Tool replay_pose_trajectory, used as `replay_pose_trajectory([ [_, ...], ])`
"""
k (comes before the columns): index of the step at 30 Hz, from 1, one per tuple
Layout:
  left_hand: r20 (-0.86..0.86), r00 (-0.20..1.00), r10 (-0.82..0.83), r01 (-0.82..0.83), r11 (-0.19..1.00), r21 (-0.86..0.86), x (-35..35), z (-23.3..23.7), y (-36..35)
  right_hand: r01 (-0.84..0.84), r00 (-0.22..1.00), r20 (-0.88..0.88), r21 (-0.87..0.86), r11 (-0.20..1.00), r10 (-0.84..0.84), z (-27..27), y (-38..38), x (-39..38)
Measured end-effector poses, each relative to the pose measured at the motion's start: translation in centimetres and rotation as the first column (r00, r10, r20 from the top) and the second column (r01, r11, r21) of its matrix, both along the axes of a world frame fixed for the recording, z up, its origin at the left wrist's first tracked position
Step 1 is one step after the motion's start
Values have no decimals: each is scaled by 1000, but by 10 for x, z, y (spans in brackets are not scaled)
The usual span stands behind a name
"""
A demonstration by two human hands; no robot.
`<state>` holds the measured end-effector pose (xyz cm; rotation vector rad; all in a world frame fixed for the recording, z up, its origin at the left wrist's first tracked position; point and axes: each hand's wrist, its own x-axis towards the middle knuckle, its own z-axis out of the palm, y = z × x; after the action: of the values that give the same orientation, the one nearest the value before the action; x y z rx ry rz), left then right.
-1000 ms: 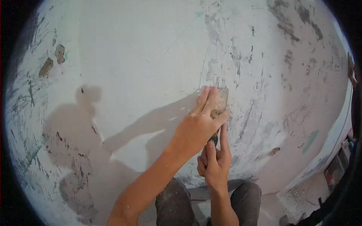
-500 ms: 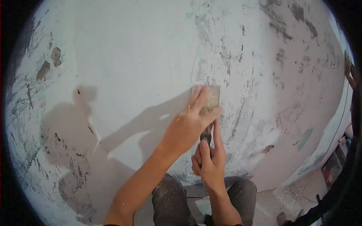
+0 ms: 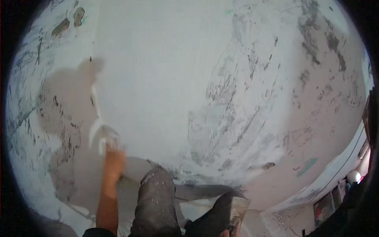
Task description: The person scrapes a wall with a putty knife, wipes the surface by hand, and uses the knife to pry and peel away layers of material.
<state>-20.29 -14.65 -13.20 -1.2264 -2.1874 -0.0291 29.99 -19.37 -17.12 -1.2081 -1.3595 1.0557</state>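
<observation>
My left hand (image 3: 113, 162) is at the lower left, low in front of the wall (image 3: 150, 79). Motion smears its fingers, close to a curved white shape (image 3: 96, 132) below a thin pale line on the wall; whether they grip anything I cannot tell. At the bottom edge, a sliver of my right hand (image 3: 226, 233) shows at the base of a putty knife (image 3: 239, 209). The blade points up, wide and coated with pale residue, in front of my dark trousers. The handle and most of that hand are hidden below the frame.
Grey scuffs and scrape marks run down the wall's right half, with chipped patches (image 3: 60, 27) at upper left. My knees (image 3: 156, 197) are close to the wall's foot. A box of items (image 3: 325, 211) and dusty floor (image 3: 282, 219) lie at lower right.
Both hands have left the middle of the wall. My left hand has moved down and left off the blade; my right has lowered the putty knife to the bottom edge. The view has shifted.
</observation>
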Motion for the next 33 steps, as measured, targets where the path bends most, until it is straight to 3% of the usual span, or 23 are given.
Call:
replay_pose_trajectory([
  [1, 335, 941, -45, 39, 999, 22, 14, 39, -34, 95, 986, -125, -140, 985, -113, -11, -7, 8],
  [2, 623, 778, -83, 65, 997, 51, 26, 92, -65, 173, 940, -236, -292, 941, -246, -23, -14, 9],
  [3, 622, 780, -68, 65, 998, 27, 31, 111, -78, 172, 939, -234, -315, 933, -252, -34, -12, 10],
  [5, 763, 637, -109, 446, 860, -249, 47, 136, -91, -34, 931, -350, -364, 931, -103, -32, 6, 6],
  [7, 796, 548, -255, 577, 805, -139, 82, 155, -85, -88, 877, -467, -382, 920, -110, 13, 12, -24],
  [9, 716, 477, -510, 721, 693, 13, 113, 161, -74, -142, 933, -344, -75, 987, 108, 46, 15, -57],
  [11, 495, 422, -760, 833, 540, 118, 141, 170, -57, -445, 834, -344, 40, 895, 430, 85, 40, -77],
  [13, 47, 452, -891, 888, 454, 68, 158, 175, -24, -424, 807, -364, 187, 886, 464, 114, 67, -118],
  [14, 40, 454, -890, 887, 456, 69, 165, 182, -6, -395, 799, -371, 269, 878, 473, 127, 83, -135],
  [16, -218, 393, -893, 919, 372, 133, 172, 203, 29, -378, 762, -417, 335, 863, 495, 161, 107, -162],
  [21, -302, 399, -866, 913, 345, 217, 169, 236, 90, -360, 702, -497, 369, 857, 510, 210, 134, -201],
  [22, -327, 412, -850, 907, 346, 241, 167, 240, 97, -339, 738, -469, 364, 867, 485, 212, 137, -205],
  [33, -400, 478, -782, 878, 435, 200, 174, 246, 119, -288, 695, -538, 399, 871, 477, 204, 134, -215],
])
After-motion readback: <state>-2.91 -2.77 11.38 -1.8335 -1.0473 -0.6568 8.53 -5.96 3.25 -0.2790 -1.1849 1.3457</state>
